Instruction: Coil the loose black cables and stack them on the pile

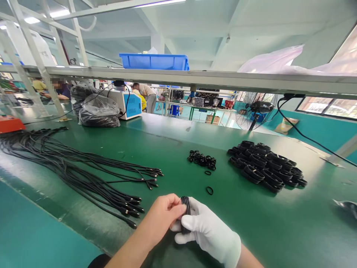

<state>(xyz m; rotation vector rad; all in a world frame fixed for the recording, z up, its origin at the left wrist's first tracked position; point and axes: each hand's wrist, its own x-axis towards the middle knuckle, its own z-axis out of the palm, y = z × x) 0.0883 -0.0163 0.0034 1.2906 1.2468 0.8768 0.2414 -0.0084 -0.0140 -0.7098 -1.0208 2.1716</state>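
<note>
A coiled black cable [185, 213] is held between both hands near the table's front edge. My left hand [166, 214], bare, pinches the coil from its left side. From the right, my right hand [203, 225] in a white glove grips the same coil with bent fingers. Beyond the hands lie two single black rings [209, 190] and a small pile of black rings [201, 160]. Long straight black cables [83, 167] with metal-tipped plugs spread across the left. Several coiled cables [264, 163] are heaped to the right. Parts of the held coil are hidden by fingers.
The green table [167, 145] carries a blue-and-white machine [131, 104] and black items in plastic bags [97, 111] at the back left. A raised shelf [212, 78] crosses above and holds a blue bin [154, 62]. A fan [253, 108] stands behind; other people work farther off.
</note>
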